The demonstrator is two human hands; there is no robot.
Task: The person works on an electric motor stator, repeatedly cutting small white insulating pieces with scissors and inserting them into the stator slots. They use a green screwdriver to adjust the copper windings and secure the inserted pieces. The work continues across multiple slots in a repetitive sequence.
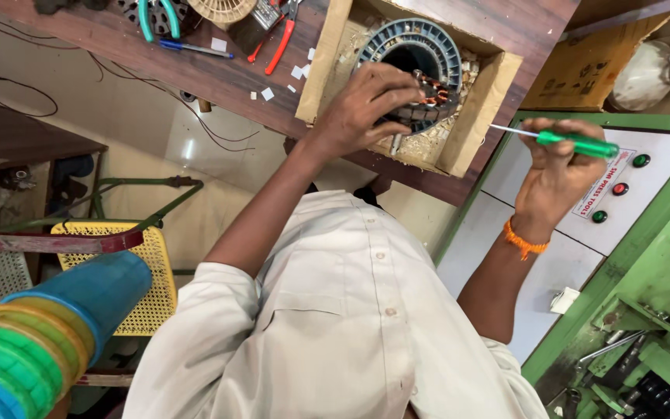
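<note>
1. Left hand [370, 105]: fingers curled, pinching the copper windings on the grey motor stator [420, 58].
2. Stator: resting in a recess of the wooden workbench [505, 31], among sawdust-like scraps.
3. Right hand [558, 167]: fisted around a green-handled screwdriver [564, 140], tip toward the stator, above a green control panel [630, 194].

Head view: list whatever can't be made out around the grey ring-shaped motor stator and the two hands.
- Near rim of the grey ring-shaped motor stator with copper windings: covered by the left hand.
- Tip of the green-handled screwdriver in the right hand: too thin to tell its shape.
- Cardboard box holding the stator: top cut off by the frame edge.
- Green control panel: labels too small.
</note>
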